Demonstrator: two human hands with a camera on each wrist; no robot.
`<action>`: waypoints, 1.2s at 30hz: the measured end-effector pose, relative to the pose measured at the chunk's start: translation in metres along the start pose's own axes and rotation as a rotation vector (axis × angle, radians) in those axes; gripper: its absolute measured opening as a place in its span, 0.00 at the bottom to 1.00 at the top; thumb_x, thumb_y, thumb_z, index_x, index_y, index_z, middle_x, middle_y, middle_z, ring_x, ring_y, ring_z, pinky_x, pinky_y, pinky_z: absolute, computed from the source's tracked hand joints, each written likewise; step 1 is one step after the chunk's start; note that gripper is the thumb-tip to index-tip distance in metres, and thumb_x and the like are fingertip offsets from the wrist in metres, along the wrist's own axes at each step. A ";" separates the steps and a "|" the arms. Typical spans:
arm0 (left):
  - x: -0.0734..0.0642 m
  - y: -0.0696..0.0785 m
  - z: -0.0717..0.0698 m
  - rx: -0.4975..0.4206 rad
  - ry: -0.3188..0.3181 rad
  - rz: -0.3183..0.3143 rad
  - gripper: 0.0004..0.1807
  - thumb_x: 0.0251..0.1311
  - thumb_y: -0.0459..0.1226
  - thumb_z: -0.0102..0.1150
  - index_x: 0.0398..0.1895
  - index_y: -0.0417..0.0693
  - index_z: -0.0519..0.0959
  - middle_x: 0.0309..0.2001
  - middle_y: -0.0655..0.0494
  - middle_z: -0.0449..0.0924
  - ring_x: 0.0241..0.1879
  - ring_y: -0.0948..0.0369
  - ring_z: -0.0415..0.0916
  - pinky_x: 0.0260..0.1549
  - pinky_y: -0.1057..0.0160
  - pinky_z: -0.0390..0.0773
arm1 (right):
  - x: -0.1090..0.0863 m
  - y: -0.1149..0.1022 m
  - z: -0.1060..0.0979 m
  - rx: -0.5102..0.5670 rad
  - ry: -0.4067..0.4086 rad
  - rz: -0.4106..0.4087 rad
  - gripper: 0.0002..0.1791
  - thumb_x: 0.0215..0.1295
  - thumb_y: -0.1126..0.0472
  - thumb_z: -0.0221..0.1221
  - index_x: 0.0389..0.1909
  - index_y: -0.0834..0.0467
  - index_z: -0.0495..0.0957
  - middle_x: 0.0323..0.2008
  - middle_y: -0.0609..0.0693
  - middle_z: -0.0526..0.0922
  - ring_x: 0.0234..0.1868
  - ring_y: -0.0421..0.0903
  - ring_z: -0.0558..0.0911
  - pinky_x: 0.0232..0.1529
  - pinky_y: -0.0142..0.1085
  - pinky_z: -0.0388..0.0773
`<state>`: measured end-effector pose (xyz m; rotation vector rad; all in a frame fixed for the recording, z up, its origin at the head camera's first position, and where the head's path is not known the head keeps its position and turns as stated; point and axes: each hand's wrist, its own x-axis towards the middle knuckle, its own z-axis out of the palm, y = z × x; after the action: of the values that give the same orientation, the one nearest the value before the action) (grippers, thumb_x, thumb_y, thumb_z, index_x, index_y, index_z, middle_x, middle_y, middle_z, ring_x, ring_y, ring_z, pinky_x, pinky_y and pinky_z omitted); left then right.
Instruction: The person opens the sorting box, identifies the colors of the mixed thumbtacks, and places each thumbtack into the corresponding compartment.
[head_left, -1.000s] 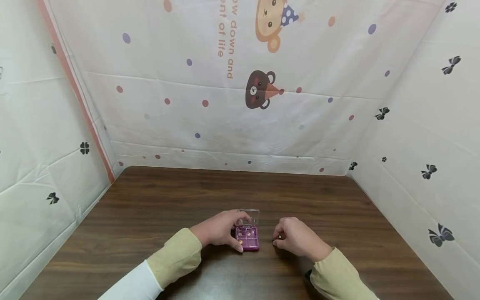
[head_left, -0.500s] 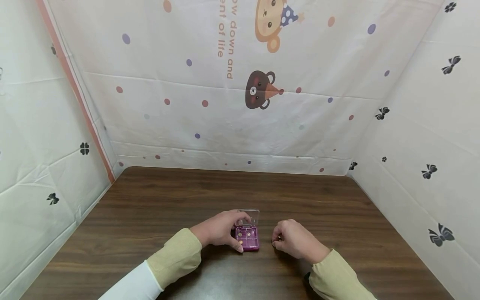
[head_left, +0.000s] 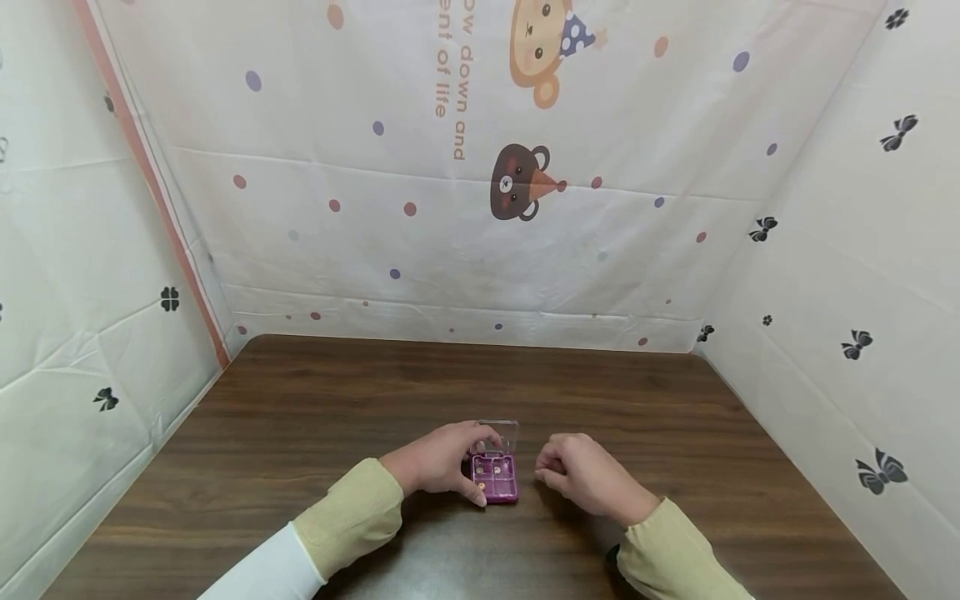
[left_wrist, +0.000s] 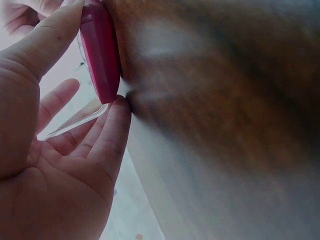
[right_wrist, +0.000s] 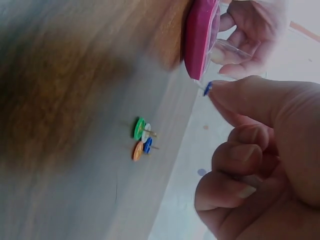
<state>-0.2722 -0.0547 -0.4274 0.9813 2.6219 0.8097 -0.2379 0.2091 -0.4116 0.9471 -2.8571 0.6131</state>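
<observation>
A small magenta compartment box (head_left: 505,486) lies on the table with its clear hinged lid (head_left: 507,433) raised at the back. Several small thumbtacks sit in its compartments, one of them (head_left: 482,486) at the front left. My left hand (head_left: 442,458) holds the box from the left, thumb along its near side and fingers around the back by the lid. Just right of the box is my right hand (head_left: 588,475). Between its thumb and index finger it pinches a blue thumbtack (right_wrist: 207,88), best seen in the right wrist view; the other fingers are curled in.
Loose thumbtacks lie on the brown wooden table (head_left: 360,392) near my right hand: a green one (right_wrist: 139,128), an orange one (right_wrist: 138,150), plus white and blue ones. Patterned cloth walls (head_left: 315,250) enclose the table at the back and both sides.
My right hand, low at the tabletop before, has come slightly left toward the box, its fingertips turning toward it. My left hand and the box stay in place.
</observation>
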 end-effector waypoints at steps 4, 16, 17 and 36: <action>0.000 0.000 0.000 -0.001 -0.003 0.001 0.41 0.42 0.49 0.84 0.63 0.60 0.75 0.50 0.60 0.78 0.49 0.65 0.75 0.53 0.61 0.77 | 0.001 -0.003 0.002 0.067 0.029 -0.019 0.05 0.65 0.62 0.68 0.29 0.52 0.84 0.23 0.35 0.71 0.25 0.29 0.68 0.28 0.27 0.69; 0.000 0.000 -0.001 0.004 -0.003 0.021 0.41 0.43 0.50 0.83 0.63 0.59 0.76 0.52 0.59 0.78 0.50 0.63 0.76 0.54 0.60 0.77 | 0.005 -0.008 0.004 0.261 0.104 0.030 0.05 0.68 0.58 0.67 0.31 0.51 0.85 0.22 0.36 0.70 0.23 0.30 0.68 0.24 0.26 0.68; 0.000 0.000 0.000 0.007 -0.003 0.023 0.41 0.43 0.51 0.83 0.63 0.59 0.76 0.52 0.59 0.78 0.50 0.64 0.75 0.54 0.61 0.77 | 0.005 -0.008 0.004 0.275 0.111 0.038 0.05 0.68 0.57 0.66 0.32 0.52 0.85 0.22 0.37 0.70 0.23 0.31 0.68 0.24 0.27 0.68; 0.000 0.000 0.000 0.006 0.004 0.034 0.40 0.43 0.50 0.84 0.62 0.57 0.76 0.51 0.59 0.78 0.49 0.64 0.75 0.52 0.62 0.77 | 0.011 -0.017 0.014 1.252 0.055 0.140 0.09 0.79 0.58 0.53 0.39 0.53 0.81 0.22 0.39 0.66 0.20 0.34 0.62 0.24 0.28 0.61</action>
<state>-0.2724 -0.0544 -0.4275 1.0292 2.6192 0.8132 -0.2358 0.1845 -0.4166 0.7036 -2.2598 2.4755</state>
